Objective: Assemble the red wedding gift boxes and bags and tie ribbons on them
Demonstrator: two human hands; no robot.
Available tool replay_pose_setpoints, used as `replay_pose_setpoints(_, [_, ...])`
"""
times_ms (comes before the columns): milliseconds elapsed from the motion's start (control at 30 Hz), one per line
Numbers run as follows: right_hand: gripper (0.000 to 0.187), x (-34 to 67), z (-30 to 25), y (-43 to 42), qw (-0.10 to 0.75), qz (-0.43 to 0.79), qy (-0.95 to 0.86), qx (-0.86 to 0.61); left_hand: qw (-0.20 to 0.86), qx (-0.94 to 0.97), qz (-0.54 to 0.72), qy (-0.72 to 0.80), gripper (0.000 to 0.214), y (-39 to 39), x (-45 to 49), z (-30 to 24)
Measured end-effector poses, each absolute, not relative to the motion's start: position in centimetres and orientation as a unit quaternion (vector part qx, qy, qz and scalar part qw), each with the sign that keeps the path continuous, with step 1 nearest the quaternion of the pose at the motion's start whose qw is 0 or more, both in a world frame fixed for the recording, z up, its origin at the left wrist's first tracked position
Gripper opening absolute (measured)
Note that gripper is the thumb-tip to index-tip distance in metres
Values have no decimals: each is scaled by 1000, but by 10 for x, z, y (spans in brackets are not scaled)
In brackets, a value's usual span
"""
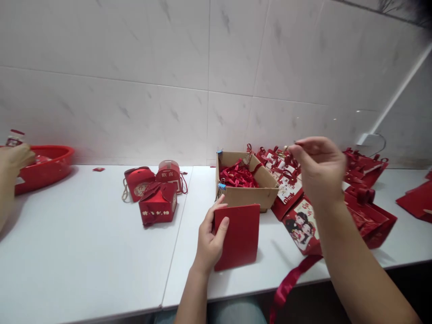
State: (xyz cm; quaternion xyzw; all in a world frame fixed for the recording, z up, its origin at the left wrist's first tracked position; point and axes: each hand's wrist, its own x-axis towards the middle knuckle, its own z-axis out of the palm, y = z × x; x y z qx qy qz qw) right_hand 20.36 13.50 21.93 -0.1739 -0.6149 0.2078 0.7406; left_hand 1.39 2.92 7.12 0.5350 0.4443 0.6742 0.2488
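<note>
My left hand grips a plain red paper gift bag by its left edge, thumb across the front. The bag stands upright near the table's front edge, with a small hole near its top. To the right and higher up, my right hand is closed in a pinch; whatever sits between thumb and fingertips is too small to make out. A dark red satin ribbon hangs below the right forearm, over the table edge; its upper end is hidden behind that arm.
Behind the bag stands a cardboard box full of red ribbons. Several red gift bags with ribbon handles crowd the right side. Three small red boxes sit left of centre. Another person's hand is over a red basin.
</note>
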Motion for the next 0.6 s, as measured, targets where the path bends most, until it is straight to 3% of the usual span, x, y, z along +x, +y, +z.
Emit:
replay_pose_setpoints(100, [18,215,206,90,706,249,-639,-175,284,511,673,454,22,16,8,78])
replay_pose_setpoints(233, [16,212,174,53,529,356,-747,-189,246,507,670,483,13,6,3,85])
replay_pose_setpoints(333, [13,193,146,44,452,402,-764,-225,203,511,675,492,6,5,4,87])
replay_pose_setpoints(433, [12,173,122,45,437,402,-767,-244,174,521,672,497,11,4,7,88])
replay_pose_setpoints(600, [19,159,105,52,521,268,-776,-236,153,542,657,501,9,2,7,87])
